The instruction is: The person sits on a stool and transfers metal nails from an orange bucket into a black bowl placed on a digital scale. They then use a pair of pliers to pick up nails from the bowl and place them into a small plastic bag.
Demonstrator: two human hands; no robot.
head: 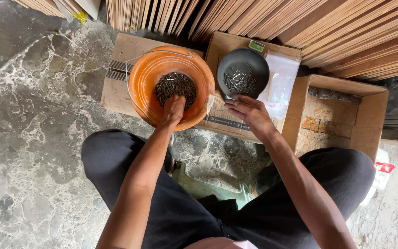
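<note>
An orange bucket (149,74) stands on a flat cardboard box and holds a dark pile of small nails (176,84). My left hand (174,109) reaches down into the bucket, fingers buried in the nails. To its right a black round bowl (249,62) with some loose nails (238,80) sits on another cardboard box. My right hand (249,113) rests just below the bowl on that box, fingers spread and flat, holding nothing that I can see.
An open cardboard box (369,115) stands at the right. Clear plastic bags (282,83) lie beside the bowl. Stacked thin wooden boards (300,23) lean along the back. My knees in black trousers frame a mottled stone floor (33,115).
</note>
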